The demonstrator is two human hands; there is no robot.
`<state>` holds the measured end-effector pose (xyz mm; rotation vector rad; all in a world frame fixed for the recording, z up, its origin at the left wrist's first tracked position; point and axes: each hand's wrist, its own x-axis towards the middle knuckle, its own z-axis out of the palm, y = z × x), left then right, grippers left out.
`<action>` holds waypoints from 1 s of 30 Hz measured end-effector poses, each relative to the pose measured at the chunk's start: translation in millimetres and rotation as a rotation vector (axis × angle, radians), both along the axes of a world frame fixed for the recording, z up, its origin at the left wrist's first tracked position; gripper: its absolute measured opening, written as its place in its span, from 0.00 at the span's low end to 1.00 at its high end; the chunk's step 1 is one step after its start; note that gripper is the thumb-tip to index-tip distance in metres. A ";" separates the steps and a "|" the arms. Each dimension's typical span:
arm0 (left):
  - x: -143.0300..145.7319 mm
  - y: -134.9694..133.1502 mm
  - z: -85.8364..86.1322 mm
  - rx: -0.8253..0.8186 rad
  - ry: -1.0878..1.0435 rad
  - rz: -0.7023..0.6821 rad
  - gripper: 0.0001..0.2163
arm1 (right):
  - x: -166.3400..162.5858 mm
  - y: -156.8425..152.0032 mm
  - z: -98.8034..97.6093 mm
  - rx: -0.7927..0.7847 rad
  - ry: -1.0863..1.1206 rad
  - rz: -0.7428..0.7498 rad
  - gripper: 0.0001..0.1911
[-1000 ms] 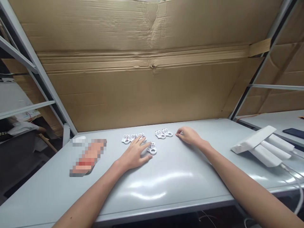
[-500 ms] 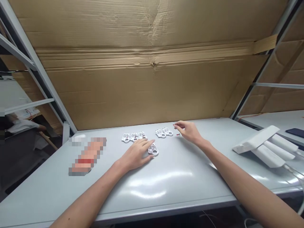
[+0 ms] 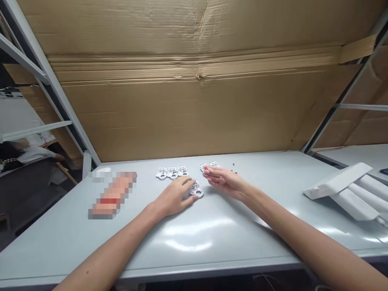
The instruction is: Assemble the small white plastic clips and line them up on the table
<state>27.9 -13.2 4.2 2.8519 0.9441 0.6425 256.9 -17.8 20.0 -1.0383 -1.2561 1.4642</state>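
Note:
With thumb and fingers, my left hand [image 3: 174, 197] grips a white plastic part [image 3: 198, 192] with a round hole, flat on the table. Just to the right, my right hand [image 3: 224, 182] is raised with fingers pinched together; a small red piece [image 3: 205, 167] shows at the fingertips. Behind that hand lie two similar white parts, one of them this plate [image 3: 214, 164], partly hidden. A row of three more white parts [image 3: 172, 173] stands behind my left hand. Tiny red and black pieces [image 3: 235, 172] lie to the right of my right hand.
A blurred-out reddish object [image 3: 117, 194] lies on the left of the grey table [image 3: 169, 266]. A white device with several panels [image 3: 342, 186] sits at the right. Cardboard [image 3: 194, 121] walls the back, between metal frame posts [image 3: 69, 105].
My right hand has moved left and nearer, from the tiny pieces toward the part in my left hand, carrying a small red piece. My left hand stays on its white part.

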 end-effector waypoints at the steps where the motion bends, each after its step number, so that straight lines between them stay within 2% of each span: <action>1: -0.1 -0.1 0.1 -0.003 0.004 0.003 0.19 | 2.7 1.0 0.8 -0.031 0.024 -0.017 0.11; 4: -0.2 -0.6 0.6 -0.010 0.022 0.012 0.19 | 7.2 2.2 4.1 -0.071 0.093 -0.032 0.10; 7: -0.4 -0.9 0.9 -0.012 0.028 0.024 0.19 | 7.8 2.7 4.6 -0.044 0.115 -0.022 0.10; 17: -0.6 0.8 -0.9 -0.004 0.030 0.032 0.20 | 6.1 8.1 -10.6 -0.004 0.007 0.048 0.12; 22: -0.5 0.6 -0.2 -0.003 0.031 0.026 0.19 | 3.6 9.3 -12.4 -0.031 0.016 0.055 0.10; 30: -1.5 -0.5 -0.3 -0.013 0.062 0.045 0.20 | 14.3 11.2 -7.6 0.026 -0.039 0.055 0.13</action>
